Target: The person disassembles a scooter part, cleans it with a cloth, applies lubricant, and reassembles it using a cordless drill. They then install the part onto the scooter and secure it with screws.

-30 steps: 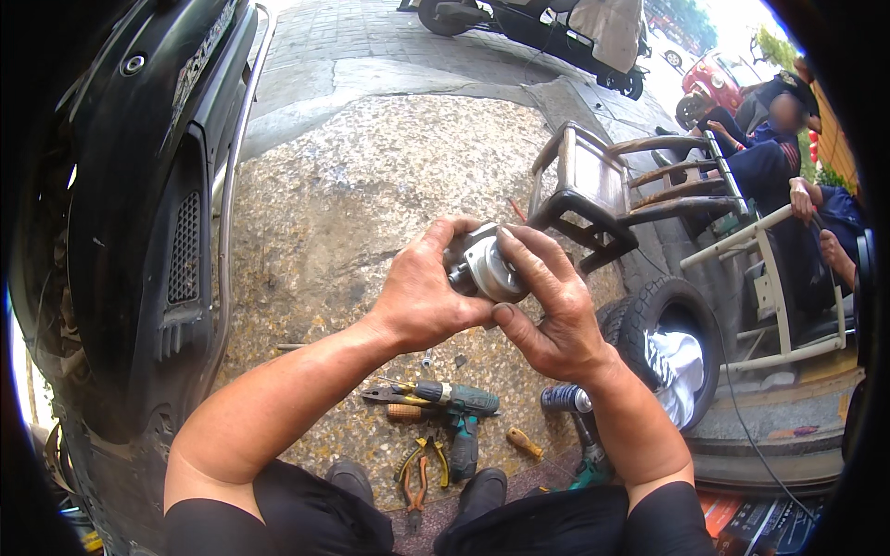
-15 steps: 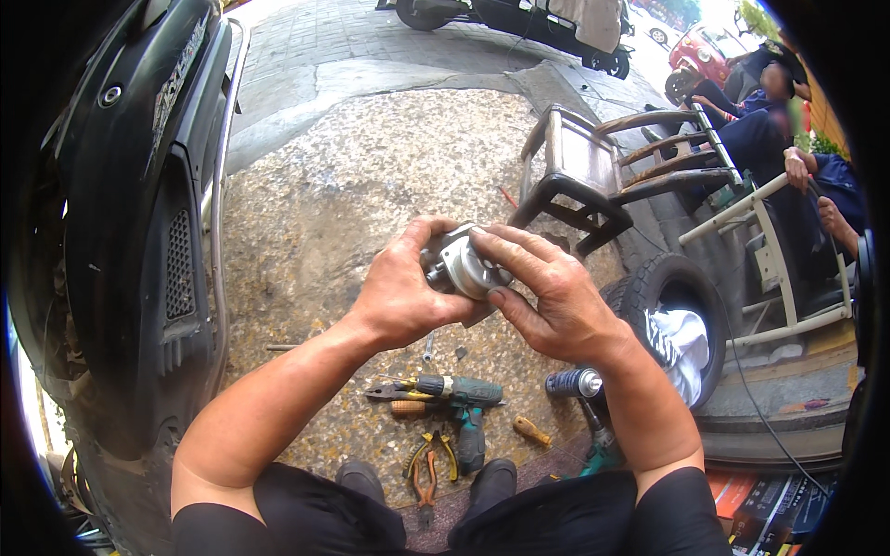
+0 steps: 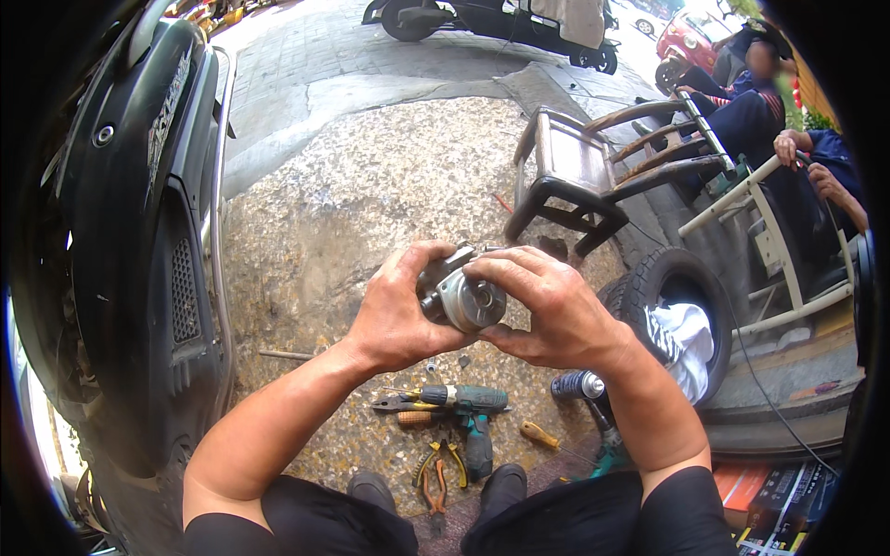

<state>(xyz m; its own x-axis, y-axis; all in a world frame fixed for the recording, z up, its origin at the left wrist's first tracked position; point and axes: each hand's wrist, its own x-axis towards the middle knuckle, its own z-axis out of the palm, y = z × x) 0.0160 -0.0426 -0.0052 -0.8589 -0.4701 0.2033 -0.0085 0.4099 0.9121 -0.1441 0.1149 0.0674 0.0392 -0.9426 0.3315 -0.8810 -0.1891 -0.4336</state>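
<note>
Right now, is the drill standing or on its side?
On its side: the drill lies along the ground, with its handle stretched out in profile, not hidden under the body.

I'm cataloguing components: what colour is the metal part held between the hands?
The metal part is silvery grey, best seen in the head view.

An outdoor roadside repair spot; drill [image 3: 477, 398], pliers [image 3: 395, 404] and tyre [image 3: 640, 287] on the ground [image 3: 306, 185]; apparently a scooter [image 3: 482, 20] beyond.
</note>
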